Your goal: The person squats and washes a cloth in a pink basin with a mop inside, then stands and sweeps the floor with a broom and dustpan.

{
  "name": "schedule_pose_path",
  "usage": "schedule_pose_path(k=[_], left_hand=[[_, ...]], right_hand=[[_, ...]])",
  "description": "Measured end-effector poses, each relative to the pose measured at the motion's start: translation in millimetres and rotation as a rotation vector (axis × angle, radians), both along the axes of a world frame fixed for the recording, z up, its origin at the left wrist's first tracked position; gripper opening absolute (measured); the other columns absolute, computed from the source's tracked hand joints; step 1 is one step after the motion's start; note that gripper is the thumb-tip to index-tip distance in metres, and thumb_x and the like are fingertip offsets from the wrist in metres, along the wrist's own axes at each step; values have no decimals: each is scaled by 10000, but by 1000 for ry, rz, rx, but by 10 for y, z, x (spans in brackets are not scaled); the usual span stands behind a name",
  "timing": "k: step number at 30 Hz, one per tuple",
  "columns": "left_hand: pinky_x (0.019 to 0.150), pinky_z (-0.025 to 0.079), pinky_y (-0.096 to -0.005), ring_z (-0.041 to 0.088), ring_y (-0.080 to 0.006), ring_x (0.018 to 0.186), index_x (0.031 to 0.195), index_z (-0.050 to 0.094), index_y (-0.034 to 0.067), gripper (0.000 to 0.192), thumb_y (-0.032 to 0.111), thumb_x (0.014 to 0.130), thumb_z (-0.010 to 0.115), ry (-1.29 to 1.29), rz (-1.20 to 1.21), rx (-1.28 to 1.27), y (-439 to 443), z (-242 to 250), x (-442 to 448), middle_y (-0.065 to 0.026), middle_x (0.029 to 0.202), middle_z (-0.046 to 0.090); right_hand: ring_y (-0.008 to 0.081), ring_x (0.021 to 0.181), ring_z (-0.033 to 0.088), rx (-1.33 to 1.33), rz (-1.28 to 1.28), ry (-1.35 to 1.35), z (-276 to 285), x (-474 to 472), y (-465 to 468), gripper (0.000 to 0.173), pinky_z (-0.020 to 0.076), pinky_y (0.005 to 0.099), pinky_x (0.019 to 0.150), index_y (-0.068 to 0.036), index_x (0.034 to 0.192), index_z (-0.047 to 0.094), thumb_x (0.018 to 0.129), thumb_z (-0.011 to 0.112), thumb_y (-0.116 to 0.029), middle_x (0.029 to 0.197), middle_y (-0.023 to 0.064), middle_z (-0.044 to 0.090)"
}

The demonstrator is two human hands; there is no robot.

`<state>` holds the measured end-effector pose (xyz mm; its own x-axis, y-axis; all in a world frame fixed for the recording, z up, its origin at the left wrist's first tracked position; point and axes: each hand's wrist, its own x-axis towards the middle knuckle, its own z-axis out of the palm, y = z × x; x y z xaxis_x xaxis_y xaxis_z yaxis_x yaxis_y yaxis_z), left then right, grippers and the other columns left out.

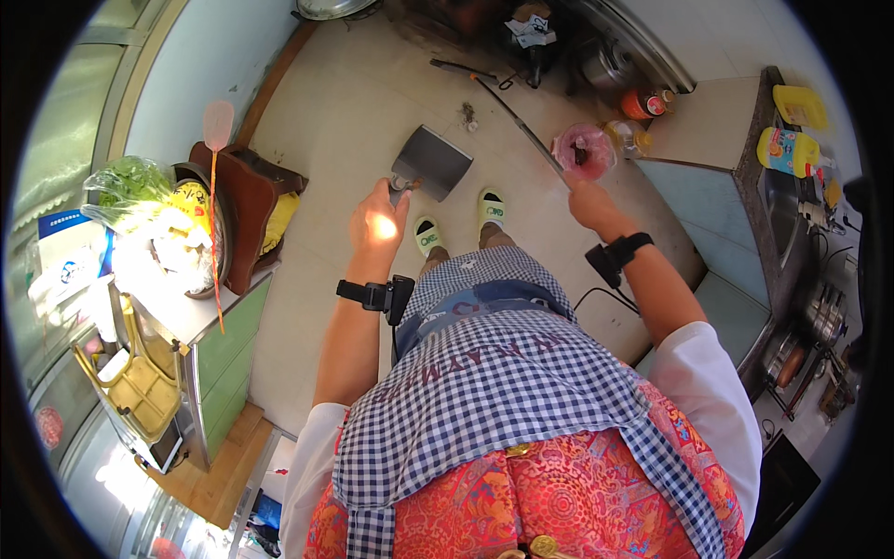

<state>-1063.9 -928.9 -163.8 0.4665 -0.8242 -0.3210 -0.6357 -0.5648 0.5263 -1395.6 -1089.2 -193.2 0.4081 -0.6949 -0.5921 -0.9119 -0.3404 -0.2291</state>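
My left hand (379, 220) grips the short handle of a dark grey dustpan (433, 163), which is held in front of my slippers. My right hand (594, 204) is closed around the long metal pole of a broom (520, 126). The pole slants away to the dark broom head (464, 70) on the tiled floor near the far dark area. A small heap of debris (467, 113) lies on the floor between the dustpan and the broom head. Next to the pole stands a pink-lined waste bin (595, 150) with something dark inside.
Oil bottles (628, 138) and a red-labelled bottle (644, 104) stand beside the bin. At right is a counter (749, 140) with a sink. A brown chair (241, 202) and a green cabinet (230, 356) bearing bagged vegetables (133, 185) are at left. A pot (607, 68) sits at the back.
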Motion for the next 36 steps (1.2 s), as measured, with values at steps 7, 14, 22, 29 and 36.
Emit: schedule_pose_path(k=[7,14,22,29,36], left_hand=[[696,509,-440,649,-372,821,1086,545,24,334,279,882,616,-46,-94,-76,22,-66,-64,-183,878,672],[691,498,-445,637,-390,803,1090,525,4,361,283,883,621,-41,-142,-143,22,-115,-17,-202,856,657],[658,496,-445,629,-402,782,1034,542,1,331,261,862,652,20,-136,-154,410,-79,189,-205,819,648],[659,513,-431,647,-380,802,1075,557,2,358,261,853,665,-96,-161,-154,626,-68,250,-191,855,667],[660,515,-431,647,-384,806,1075,566,-3,367,267,850,670,-74,-134,-221,577,-87,207,-198,870,667]], right_hand=[[421,994,596,175,-155,-12,-212,493,834,430,478,463,862,59,1222,507,809,445,-42,1058,287,616],[300,731,623,562,-492,-171,1032,291,1405,472,503,373,693,-20,1333,464,869,466,-106,914,223,623],[300,684,624,284,-406,-197,863,125,1501,497,500,390,660,-43,1360,446,866,474,-93,851,211,633],[439,1043,562,258,-252,-20,81,450,1360,473,449,447,899,0,1309,477,841,466,-75,1090,298,601],[166,527,540,693,-616,-220,808,418,1647,484,442,305,465,-22,1356,445,876,461,-81,748,86,585]])
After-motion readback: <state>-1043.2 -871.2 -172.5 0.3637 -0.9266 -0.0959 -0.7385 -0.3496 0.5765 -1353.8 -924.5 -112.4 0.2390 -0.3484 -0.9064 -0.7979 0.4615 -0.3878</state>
